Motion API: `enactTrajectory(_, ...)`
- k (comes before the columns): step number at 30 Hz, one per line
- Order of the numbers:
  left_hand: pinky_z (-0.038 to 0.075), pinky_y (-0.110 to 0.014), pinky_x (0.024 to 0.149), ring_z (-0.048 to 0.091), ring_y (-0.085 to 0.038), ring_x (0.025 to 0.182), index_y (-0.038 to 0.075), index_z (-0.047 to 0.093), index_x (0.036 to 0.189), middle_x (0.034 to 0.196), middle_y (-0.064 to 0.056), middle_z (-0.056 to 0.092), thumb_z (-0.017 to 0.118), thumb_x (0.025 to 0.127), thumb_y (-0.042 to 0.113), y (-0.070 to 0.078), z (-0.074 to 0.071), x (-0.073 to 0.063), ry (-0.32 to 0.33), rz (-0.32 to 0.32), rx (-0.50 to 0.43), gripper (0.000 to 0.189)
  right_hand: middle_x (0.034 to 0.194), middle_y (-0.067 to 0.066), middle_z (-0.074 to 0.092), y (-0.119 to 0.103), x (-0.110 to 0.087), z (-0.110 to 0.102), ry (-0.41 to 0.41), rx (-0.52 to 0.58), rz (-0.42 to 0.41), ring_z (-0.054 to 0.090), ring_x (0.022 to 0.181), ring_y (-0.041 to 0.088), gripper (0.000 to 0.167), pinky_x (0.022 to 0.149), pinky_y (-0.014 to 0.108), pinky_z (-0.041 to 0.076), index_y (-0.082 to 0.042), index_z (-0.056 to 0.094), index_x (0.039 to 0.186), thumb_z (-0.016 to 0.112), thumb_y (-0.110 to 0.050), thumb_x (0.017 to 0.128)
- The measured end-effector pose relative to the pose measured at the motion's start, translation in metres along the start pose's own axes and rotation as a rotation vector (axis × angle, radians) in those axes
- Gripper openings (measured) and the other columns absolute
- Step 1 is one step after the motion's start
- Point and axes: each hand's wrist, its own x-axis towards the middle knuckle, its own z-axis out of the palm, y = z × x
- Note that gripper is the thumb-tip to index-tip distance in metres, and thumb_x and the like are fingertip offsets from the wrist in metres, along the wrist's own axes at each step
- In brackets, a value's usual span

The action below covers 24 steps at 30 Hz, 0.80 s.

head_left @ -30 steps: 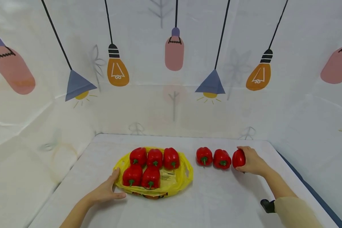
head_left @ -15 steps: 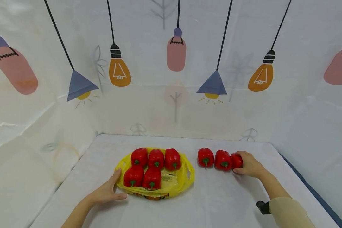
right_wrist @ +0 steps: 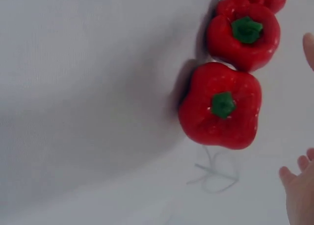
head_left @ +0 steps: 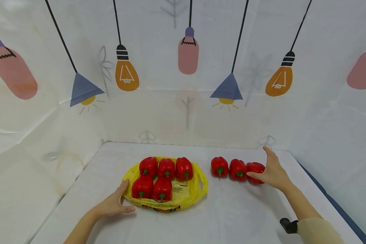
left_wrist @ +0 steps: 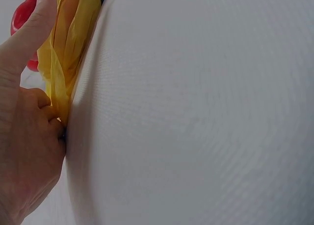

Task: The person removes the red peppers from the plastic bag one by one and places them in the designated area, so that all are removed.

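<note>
My right hand (head_left: pixel 276 174) is spread, thumb and fingers apart, at the rightmost red bell pepper (head_left: pixel 255 167), holding nothing. In the right wrist view that pepper (right_wrist: pixel 221 122) stands on the cloth with its green stem showing, beside another bell pepper (right_wrist: pixel 243 43). Three peppers form a row, including the middle one (head_left: pixel 238 169) and the left one (head_left: pixel 219 165). My left hand (head_left: pixel 111 203) rests against the left edge of a yellow plastic bag (head_left: pixel 186 200), thumb held apart. Several red bell peppers (head_left: pixel 142 186) lie on the bag. The bag partly hides my left fingertips.
A white cloth (head_left: pixel 219 217) covers the table. Behind it hangs a pale backdrop (head_left: pixel 158 115) printed with lamps and bulbs. The bag's right handle loop (head_left: pixel 205 184) lies toward the row of peppers.
My right hand brought the third bell pepper left, up against the middle one, then let it go and opened, drawing slightly right. My left hand has stayed at the bag.
</note>
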Motion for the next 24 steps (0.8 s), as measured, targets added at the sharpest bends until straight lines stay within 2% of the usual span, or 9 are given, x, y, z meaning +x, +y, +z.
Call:
enactTrajectory(4, 0.003, -0.063, 0.110, -0.003, -0.053, 0.138, -0.013, 0.000, 0.148, 0.152, -0.036, -0.002, 0.078, 0.079, 0.038, 0.000, -0.001, 0.000, -0.002, -0.008, 0.003, 0.115, 0.142, 0.031, 0.025, -0.009, -0.001, -0.002, 0.092, 0.035, -0.025, 0.032, 0.122, 0.050, 0.116, 0.079, 0.069, 0.045, 0.000, 0.009, 0.148, 0.086, -0.034, 0.068)
enactTrajectory(9, 0.003, -0.063, 0.110, -0.003, -0.053, 0.138, -0.013, 0.000, 0.148, 0.152, -0.036, -0.003, 0.077, 0.079, 0.039, -0.001, -0.001, 0.000, -0.007, -0.007, 0.007, 0.115, 0.142, 0.027, 0.033, -0.020, -0.002, -0.002, 0.145, 0.044, -0.077, 0.037, 0.122, 0.047, 0.108, 0.079, 0.068, 0.046, -0.003, 0.022, 0.147, 0.089, -0.028, 0.066)
enactTrajectory(14, 0.003, -0.063, 0.110, -0.004, -0.053, 0.139, -0.014, 0.000, 0.147, 0.152, -0.036, -0.002, 0.078, 0.079, 0.038, -0.002, -0.001, 0.001, -0.009, -0.002, 0.009, 0.115, 0.141, 0.024, 0.040, -0.035, -0.001, -0.003, 0.158, 0.057, -0.131, 0.042, 0.122, 0.045, 0.101, 0.077, 0.067, 0.048, -0.005, 0.031, 0.146, 0.089, -0.023, 0.066)
enactTrajectory(24, 0.002, -0.064, 0.110, -0.004, -0.053, 0.139, -0.014, -0.001, 0.147, 0.152, -0.036, -0.003, 0.078, 0.079, 0.037, -0.001, -0.001, 0.001, -0.004, -0.004, 0.001, 0.116, 0.141, 0.017, 0.043, -0.076, 0.008, -0.005, 0.138, 0.092, -0.259, 0.045, 0.124, 0.037, 0.098, 0.081, 0.060, 0.051, -0.008, 0.035, 0.145, 0.089, -0.023, 0.064)
